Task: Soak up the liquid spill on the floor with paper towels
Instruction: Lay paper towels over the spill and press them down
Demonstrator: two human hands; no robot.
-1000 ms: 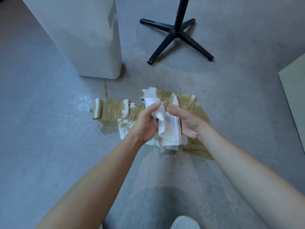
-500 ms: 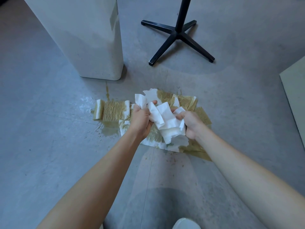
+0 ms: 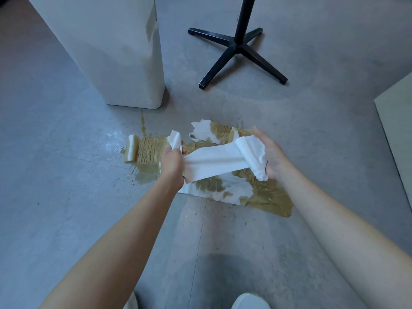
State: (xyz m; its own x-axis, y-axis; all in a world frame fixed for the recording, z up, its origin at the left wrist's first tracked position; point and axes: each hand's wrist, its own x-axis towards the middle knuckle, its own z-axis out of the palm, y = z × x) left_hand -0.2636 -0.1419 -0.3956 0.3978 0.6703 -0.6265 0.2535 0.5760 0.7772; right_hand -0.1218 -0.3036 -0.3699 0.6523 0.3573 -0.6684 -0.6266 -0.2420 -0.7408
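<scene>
- Fingers of the left hand (image 3: pixel 171 161) clench one end of a dry paper towel (image 3: pixel 214 161) stretched above the floor (image 3: pixel 66 197) in the head view; the right hand (image 3: pixel 275 158) bears the other end, its fingers hidden, grip unclear.
- Best spread flat over the bare spill (image 3: pixel 145 177) beside the soaked towels (image 3: pixel 267 197), then pressed.

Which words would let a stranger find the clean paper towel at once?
Start at the tall white container; in front of it lie brown, soaked towels. Above them, the left hand and right hand hold one towel strip stretched between them. It alone is fully white and off the floor.
</scene>
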